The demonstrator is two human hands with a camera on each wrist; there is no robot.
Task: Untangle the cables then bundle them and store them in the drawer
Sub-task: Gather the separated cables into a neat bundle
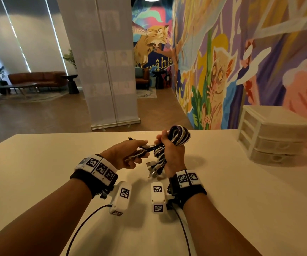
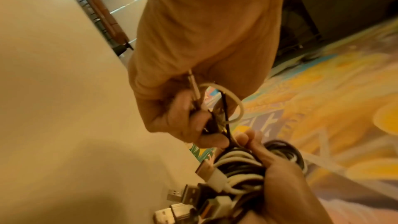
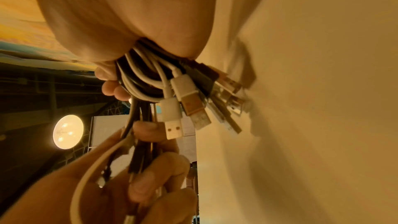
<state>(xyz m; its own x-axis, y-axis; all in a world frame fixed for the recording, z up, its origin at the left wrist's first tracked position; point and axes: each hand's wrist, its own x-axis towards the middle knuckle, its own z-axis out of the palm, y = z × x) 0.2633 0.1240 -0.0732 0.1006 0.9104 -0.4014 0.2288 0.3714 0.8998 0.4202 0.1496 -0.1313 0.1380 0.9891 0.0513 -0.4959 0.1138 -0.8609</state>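
Our white table (image 1: 56,172) carries the small plastic drawer unit (image 1: 270,135) at its far right, drawers closed, well apart from us. We keep the coiled black-and-white USB cables (image 1: 178,137) above the table, our right hand (image 1: 173,150) fisted around the loops so they stay gathered. Our left hand (image 1: 125,154) pinches the loose cable ends (image 1: 141,147), likely to wrap them round.
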